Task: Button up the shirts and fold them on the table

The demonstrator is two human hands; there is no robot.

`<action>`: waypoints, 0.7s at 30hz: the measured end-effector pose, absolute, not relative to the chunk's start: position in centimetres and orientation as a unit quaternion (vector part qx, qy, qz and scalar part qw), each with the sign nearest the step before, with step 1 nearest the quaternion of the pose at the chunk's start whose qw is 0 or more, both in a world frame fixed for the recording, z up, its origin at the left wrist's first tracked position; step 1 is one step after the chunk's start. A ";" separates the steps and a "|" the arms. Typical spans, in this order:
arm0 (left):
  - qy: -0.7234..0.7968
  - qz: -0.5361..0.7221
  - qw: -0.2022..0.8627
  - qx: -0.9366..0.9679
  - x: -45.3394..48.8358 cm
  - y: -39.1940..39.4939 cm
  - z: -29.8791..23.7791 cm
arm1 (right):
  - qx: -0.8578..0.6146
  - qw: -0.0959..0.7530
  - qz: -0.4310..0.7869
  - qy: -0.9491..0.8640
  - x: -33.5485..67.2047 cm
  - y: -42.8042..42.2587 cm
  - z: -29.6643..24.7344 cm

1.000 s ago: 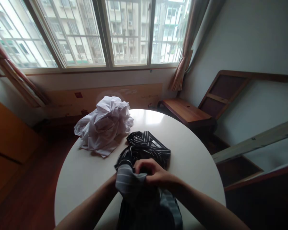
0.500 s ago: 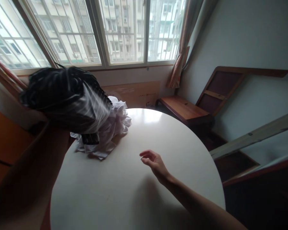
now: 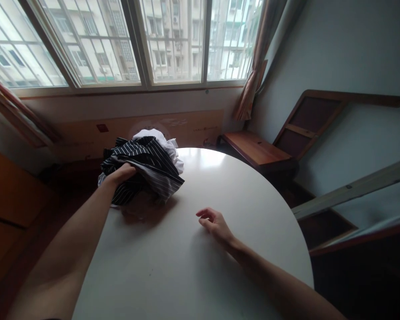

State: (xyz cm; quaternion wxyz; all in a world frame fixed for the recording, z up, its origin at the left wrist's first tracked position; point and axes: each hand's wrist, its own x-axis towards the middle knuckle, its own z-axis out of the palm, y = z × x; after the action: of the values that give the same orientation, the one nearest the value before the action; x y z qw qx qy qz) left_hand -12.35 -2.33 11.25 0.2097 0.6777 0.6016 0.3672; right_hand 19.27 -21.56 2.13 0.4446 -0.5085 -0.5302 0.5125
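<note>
My left hand (image 3: 120, 174) is stretched out to the far left of the round white table (image 3: 200, 266) and grips a black garment with thin white stripes (image 3: 146, 166). That striped garment lies bunched on top of a crumpled white cloth (image 3: 166, 144), which mostly hides beneath it. My right hand (image 3: 214, 224) rests low over the middle of the table, fingers loosely curled and apart, holding nothing.
A wide barred window (image 3: 133, 42) runs along the far wall, with curtains (image 3: 256, 62) at its right end. A wooden chair (image 3: 270, 146) stands against the right wall. Flat cardboard (image 3: 193, 126) leans under the window. Wooden boards (image 3: 353, 191) lean at the right.
My left hand swung the striped garment up and left from in front of me, then brought it down onto the white cloth. My right hand let go and now sits over the table.
</note>
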 end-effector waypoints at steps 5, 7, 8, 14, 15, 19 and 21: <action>0.690 0.247 0.057 0.678 -14.4 -6.5 11.5 | -0.524 0.477 0.570 -0.416 21.6 -20.4 1.9; 0.684 0.348 0.002 0.641 -13.6 -9.5 10.5 | -0.522 0.536 0.564 -0.350 23.4 -19.3 2.1; 0.659 0.421 0.006 0.623 -13.0 -11.0 9.9 | -0.522 0.572 0.543 -0.324 24.5 -18.8 2.3; 0.402 0.580 0.002 0.709 -8.1 -18.1 7.7 | -0.500 0.674 0.286 -0.462 28.7 -18.0 5.7; 0.362 0.518 0.001 0.775 -7.3 -18.9 7.4 | -0.489 0.633 0.255 -0.543 28.7 -18.5 6.0; 0.259 0.183 0.060 0.947 -4.6 -20.9 5.0 | -0.375 0.296 0.207 -0.853 27.5 -20.8 5.0; 0.240 0.075 0.098 0.963 -3.8 -21.3 3.2 | -0.320 0.148 0.214 -0.911 26.8 -21.6 3.9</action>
State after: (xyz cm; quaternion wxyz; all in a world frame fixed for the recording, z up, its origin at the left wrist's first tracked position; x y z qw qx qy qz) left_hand -3.83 -21.33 3.17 0.0984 0.9627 0.2403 0.0755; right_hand 26.75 -21.56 3.92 0.1475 -0.3202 -0.9109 0.2142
